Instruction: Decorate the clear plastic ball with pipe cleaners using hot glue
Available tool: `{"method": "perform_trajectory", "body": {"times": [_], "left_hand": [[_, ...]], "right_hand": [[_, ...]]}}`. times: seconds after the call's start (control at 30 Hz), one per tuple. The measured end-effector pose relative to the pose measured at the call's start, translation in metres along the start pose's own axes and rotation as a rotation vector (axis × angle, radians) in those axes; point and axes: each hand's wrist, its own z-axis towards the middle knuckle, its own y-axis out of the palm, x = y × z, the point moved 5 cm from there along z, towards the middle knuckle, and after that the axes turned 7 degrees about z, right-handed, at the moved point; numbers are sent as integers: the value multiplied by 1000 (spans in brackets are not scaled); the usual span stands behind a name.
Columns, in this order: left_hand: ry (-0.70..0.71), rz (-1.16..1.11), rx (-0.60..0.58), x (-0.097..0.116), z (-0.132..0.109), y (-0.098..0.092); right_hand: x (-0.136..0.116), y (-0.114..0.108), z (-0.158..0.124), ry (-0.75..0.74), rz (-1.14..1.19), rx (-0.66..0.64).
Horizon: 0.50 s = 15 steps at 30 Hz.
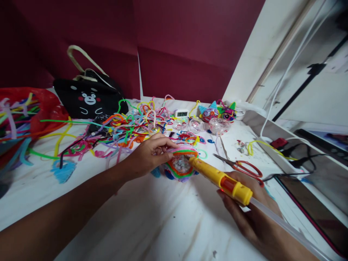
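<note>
My left hand (pixel 152 156) grips a clear plastic ball (pixel 181 165) by its upper left side, thumb and fingers closed on the rim. Coils of pipe cleaner in pink, orange, green and purple ring the ball, leaving a see-through middle bare. In my right hand (pixel 252 203) is a yellow hot glue gun (pixel 221 179), with a long translucent glue stick (pixel 282 224) poking out of its back end. Its nozzle points at the ball's upper right edge; whether it touches I cannot tell. Red-handled scissors (pixel 241 167) lie just beyond the gun.
Tangled pipe cleaners (pixel 136 125) spread across the table's back left, beside a black bag (pixel 89 98) and a red plastic bag (pixel 49 112). A small digital clock (pixel 181 113), clear balls (pixel 196 125) and finished figures (pixel 210 111) stand behind. At right lies a phone (pixel 312 214) near cables.
</note>
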Motion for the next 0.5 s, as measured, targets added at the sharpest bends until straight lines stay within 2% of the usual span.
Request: {"method": "perform_trajectory", "body": {"times": [0.2,0.5], "left_hand": [[-15,-21,6,0,0,0],[-25,4,3,3,0,-2]], "right_hand": [[2,-2,0,13,-30,43],[1,2,3,30,-40,21]]}}
